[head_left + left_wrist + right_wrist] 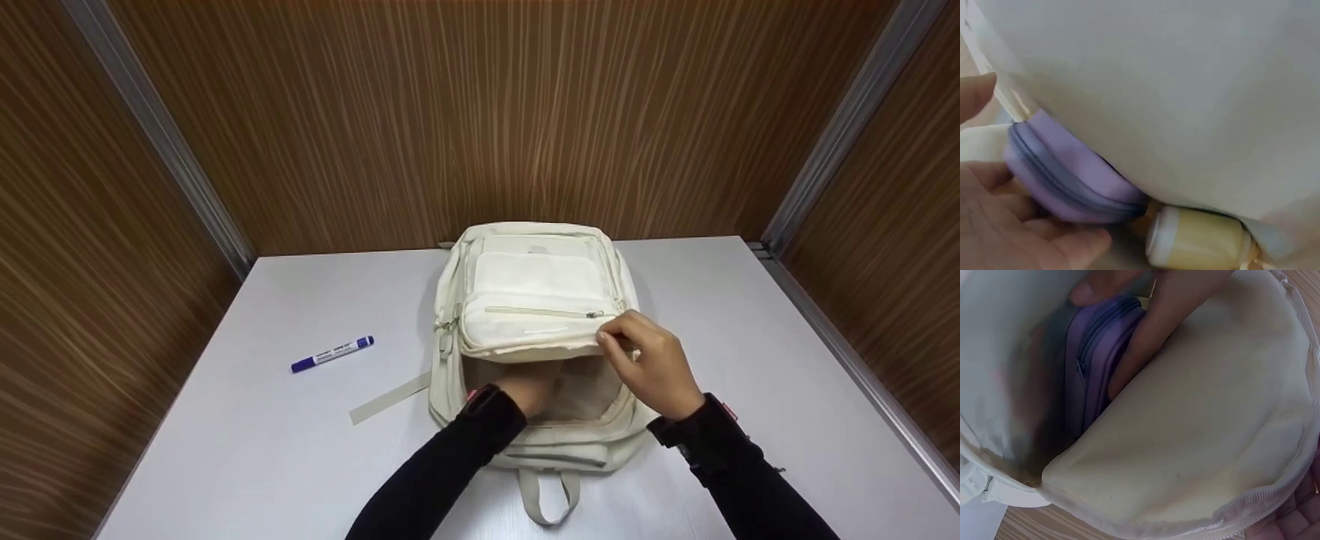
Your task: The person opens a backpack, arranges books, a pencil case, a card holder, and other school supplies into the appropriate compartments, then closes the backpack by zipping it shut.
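Observation:
A cream backpack [536,289] lies on the table with its main compartment unzipped. My right hand [652,360] pinches the edge of its front flap [540,345] and holds it up. My left hand [532,386] reaches into the compartment, its fingers mostly hidden in the head view. Inside is a purple zippered case [1081,174]. Left-hand fingers [1067,239] lie along and under the case, while the thumb stands apart from it in the left wrist view. Beside the case lies a small yellow bottle or jar [1202,239], partly covered by the cream fabric.
A blue-capped marker [332,354] lies on the white table [247,450] left of the backpack. A loose strap [390,399] stretches out from the bag's left side, and a carry loop [550,502] points toward me. Wood-grained panels [487,112] enclose the back and sides.

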Demonstrator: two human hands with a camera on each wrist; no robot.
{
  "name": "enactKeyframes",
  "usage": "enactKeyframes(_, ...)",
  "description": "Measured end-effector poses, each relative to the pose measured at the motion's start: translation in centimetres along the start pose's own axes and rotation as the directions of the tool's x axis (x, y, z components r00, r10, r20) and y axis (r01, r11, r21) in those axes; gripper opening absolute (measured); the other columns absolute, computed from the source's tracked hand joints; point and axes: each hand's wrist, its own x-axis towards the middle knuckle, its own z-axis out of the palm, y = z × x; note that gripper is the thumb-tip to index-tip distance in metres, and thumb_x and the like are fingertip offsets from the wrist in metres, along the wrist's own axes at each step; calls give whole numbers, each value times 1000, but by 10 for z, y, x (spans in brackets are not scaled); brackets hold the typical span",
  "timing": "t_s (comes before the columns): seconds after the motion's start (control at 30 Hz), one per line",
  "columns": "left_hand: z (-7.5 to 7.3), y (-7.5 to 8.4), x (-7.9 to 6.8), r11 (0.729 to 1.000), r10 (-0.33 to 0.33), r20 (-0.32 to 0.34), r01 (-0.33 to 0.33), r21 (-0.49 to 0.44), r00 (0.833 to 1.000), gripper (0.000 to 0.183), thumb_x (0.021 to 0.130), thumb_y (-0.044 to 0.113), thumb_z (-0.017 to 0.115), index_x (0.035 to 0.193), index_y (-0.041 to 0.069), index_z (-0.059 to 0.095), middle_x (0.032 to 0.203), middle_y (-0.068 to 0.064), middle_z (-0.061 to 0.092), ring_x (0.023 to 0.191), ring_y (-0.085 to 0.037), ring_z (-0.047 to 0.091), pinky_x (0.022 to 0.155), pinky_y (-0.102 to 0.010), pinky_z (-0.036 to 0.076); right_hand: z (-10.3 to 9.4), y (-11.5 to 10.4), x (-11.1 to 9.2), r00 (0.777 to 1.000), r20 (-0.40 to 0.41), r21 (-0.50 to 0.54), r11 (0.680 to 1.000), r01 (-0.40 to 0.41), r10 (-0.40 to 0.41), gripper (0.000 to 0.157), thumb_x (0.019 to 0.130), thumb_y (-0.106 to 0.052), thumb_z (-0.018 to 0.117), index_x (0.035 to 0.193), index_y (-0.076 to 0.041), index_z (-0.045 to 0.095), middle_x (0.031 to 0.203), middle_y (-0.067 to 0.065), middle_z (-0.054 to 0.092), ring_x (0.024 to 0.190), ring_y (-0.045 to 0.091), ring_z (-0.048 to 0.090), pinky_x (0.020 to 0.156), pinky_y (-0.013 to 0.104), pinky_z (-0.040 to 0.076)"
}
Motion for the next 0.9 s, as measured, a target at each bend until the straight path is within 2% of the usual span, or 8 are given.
enactKeyframes(0.07,-19,2,-24,994,51,7,-51,92,999,34,95,22,58,126,9,59,128,-10,63,118,-23,59,106,-32,45,1,0,-7,1000,26,10,1000,7,-7,16,82,9,69,84,-7,66,79,-3,61,69,2,52,62,11,43)
enactKeyframes(0.13,-26,-4,-44,982,89,4,-89,165,996,26,92,26,62,112,10,67,114,-8,70,104,-23,67,95,-34,52,2,1,-17,998,57,25,1000,13,-14,18,82,9,69,85,-8,66,79,-4,61,69,1,52,63,11,43)
enactKeyframes(0.2,-30,-12,-62,978,77,33,-82,193,996,28,94,35,61,104,11,70,114,-8,71,105,-25,67,96,-39,51,4,2,-29,996,87,38,999,17,-20,18,82,8,70,86,-10,66,80,-6,60,70,1,52,62,12,43)
enactKeyframes(0.33,-39,-27,-97,986,-12,167,-16,164,986,52,93,53,54,121,11,66,138,-14,58,133,-36,49,114,-54,33,10,5,-53,991,133,9,1000,4,-5,18,83,3,72,86,-14,66,82,-9,61,73,2,53,71,18,44)
enactKeyframes(0.47,-46,-44,-125,990,-84,205,59,125,975,66,88,56,59,138,13,54,151,-17,43,144,-47,26,114,-68,20,19,7,-73,983,167,-123,991,-60,80,14,80,-7,76,89,-16,70,90,-5,65,92,17,60,98,48,41)
enactKeyframes(0.6,-42,-55,-136,993,-74,130,61,104,989,66,83,46,70,138,12,53,148,-16,47,138,-51,35,111,-66,28,27,7,-86,941,226,-233,952,-198,251,33,79,-24,80,110,-18,73,115,9,64,117,36,55,102,75,27)
enactKeyframes(0.77,-32,-58,-138,993,-55,55,48,109,997,58,81,40,72,129,9,58,142,-16,52,132,-49,44,111,-54,38,33,9,-97,849,323,-305,895,-324,417,57,80,-40,77,133,-27,61,153,19,39,138,43,40,103,78,26)
enactKeyframes(0.9,-29,-55,-140,990,-47,18,44,135,999,51,81,39,73,120,8,61,135,-15,55,127,-46,50,106,-51,44,34,11,-99,816,365,-300,887,-352,447,59,81,-39,76,136,-27,58,156,20,34,138,45,39,102,77,26)
